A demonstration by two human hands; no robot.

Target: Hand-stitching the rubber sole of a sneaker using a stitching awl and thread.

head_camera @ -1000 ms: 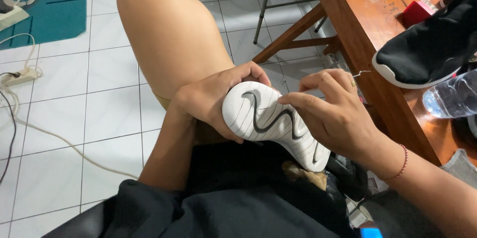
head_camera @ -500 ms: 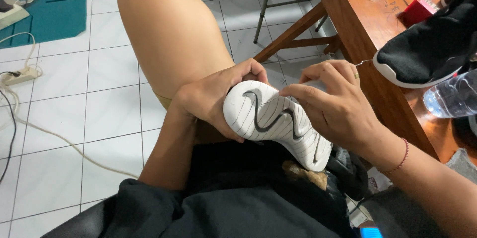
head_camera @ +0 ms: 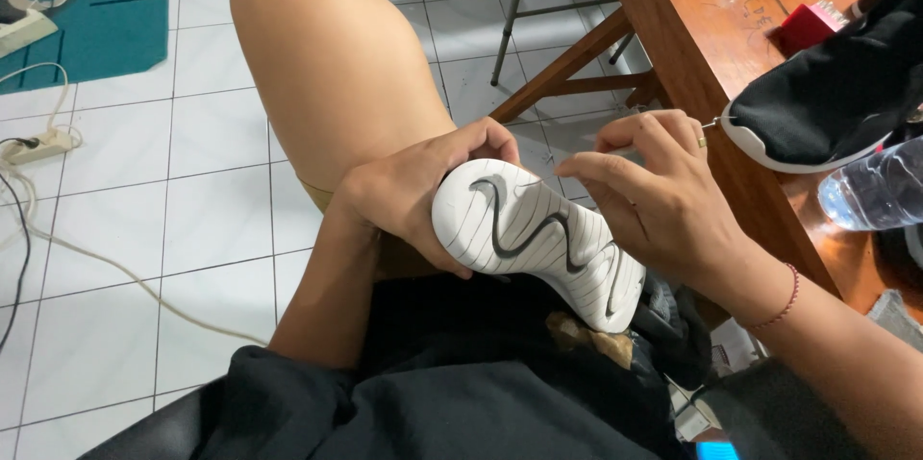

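While the shoe (head_camera: 538, 239) lies sole-up across the person's lap at the centre of the frame, its white ribbed sole with a grey wavy stripe facing the camera, the left hand (head_camera: 404, 196) has its grip wrapped firmly round the rounded end, thumb on the sole's edge. The right hand (head_camera: 663, 200) hovers over the sole's upper edge with its grip narrow, fingertips pinched as if on something thin; what looks like a needle's tip (head_camera: 710, 123) pokes out beside the knuckles, though I cannot tell for certain what it holds. A slip looks possible: the shoe rests only on a thigh, so a hard push could twist it out of the left hand, or drive a point toward the holding fingers just beside it. At the right of the frame a scuffed wooden counter (head_camera: 692, 27) carries a second black shoe (head_camera: 827, 99), a clear plastic bottle (head_camera: 875, 193) and a small red box (head_camera: 806, 25). White floor tiles (head_camera: 125, 210) fill the left, with a pale cable (head_camera: 58, 248) trailing across them and a teal mat (head_camera: 106, 27) at upper left.
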